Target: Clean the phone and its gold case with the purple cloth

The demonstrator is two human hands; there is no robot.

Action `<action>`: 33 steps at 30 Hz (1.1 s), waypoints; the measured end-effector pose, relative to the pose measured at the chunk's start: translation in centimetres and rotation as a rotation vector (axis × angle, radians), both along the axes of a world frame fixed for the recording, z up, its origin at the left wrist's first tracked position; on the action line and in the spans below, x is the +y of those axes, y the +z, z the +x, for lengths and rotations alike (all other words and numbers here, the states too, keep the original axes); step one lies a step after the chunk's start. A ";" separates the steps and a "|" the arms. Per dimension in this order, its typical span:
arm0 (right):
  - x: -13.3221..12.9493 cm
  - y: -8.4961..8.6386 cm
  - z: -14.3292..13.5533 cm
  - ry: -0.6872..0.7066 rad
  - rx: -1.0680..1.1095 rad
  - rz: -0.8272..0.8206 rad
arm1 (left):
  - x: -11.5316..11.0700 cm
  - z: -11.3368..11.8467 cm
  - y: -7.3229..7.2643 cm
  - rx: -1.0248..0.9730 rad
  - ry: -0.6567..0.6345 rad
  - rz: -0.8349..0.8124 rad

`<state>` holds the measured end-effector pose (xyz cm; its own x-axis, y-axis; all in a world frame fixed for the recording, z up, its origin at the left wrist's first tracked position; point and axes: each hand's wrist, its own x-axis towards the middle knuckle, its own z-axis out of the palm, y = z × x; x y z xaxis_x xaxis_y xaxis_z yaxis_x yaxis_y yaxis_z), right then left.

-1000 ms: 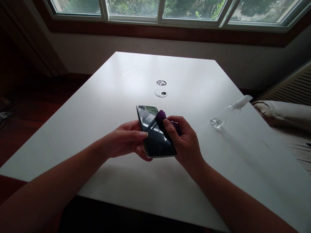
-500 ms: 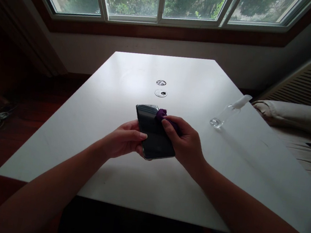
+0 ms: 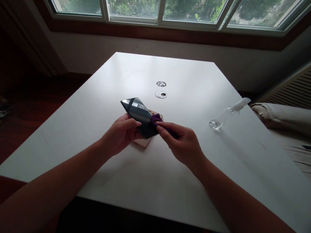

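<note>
My left hand [image 3: 123, 133] grips a dark smartphone [image 3: 136, 111] by its near side, thumb over the edge of the screen. The phone is held tilted above the table, and the window reflects in its glass. A purple cloth [image 3: 155, 118] is pinched in my right hand [image 3: 185, 141] and touches the phone's right-hand edge. Beneath the phone lies a pinkish phone case [image 3: 143, 142], partly covered by the phone and my left hand.
On the right of the white table [image 3: 123, 188] a clear spray bottle [image 3: 226, 115] lies on its side or leans; I cannot tell which. Two round cable holes [image 3: 160, 94] are set in the tabletop. A beige cushioned seat [image 3: 297, 123] adjoins the right edge.
The phone has turned anticlockwise and tilted, with its top swinging left. My right hand and the cloth have shifted slightly left, to the phone's edge. The pinkish case now shows below.
</note>
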<state>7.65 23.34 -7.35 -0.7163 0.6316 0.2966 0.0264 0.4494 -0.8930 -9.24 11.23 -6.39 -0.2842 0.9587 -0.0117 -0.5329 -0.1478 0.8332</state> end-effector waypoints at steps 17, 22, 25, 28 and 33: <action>0.7 -0.5 0.5 0.050 -0.132 0.598 | 0.2 0.4 -0.4 0.005 0.165 -0.042; 0.2 -0.6 0.4 0.164 -0.127 0.598 | 0.2 0.3 -0.9 0.026 0.174 -0.065; 0.7 -0.7 0.5 0.099 -0.139 0.580 | 0.2 0.4 -0.9 0.017 0.166 -0.072; 0.8 -0.8 0.5 0.069 -0.131 0.562 | 0.2 0.5 -0.7 0.003 0.167 -0.093; -0.4 -0.5 0.4 0.228 -0.061 0.526 | 0.1 0.6 -0.8 0.010 0.178 -0.105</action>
<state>8.06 22.89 -7.84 -0.8430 0.2374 0.4828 -0.0788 0.8332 -0.5473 -8.65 11.35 -7.15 -0.4497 0.8870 -0.1053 -0.4975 -0.1508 0.8542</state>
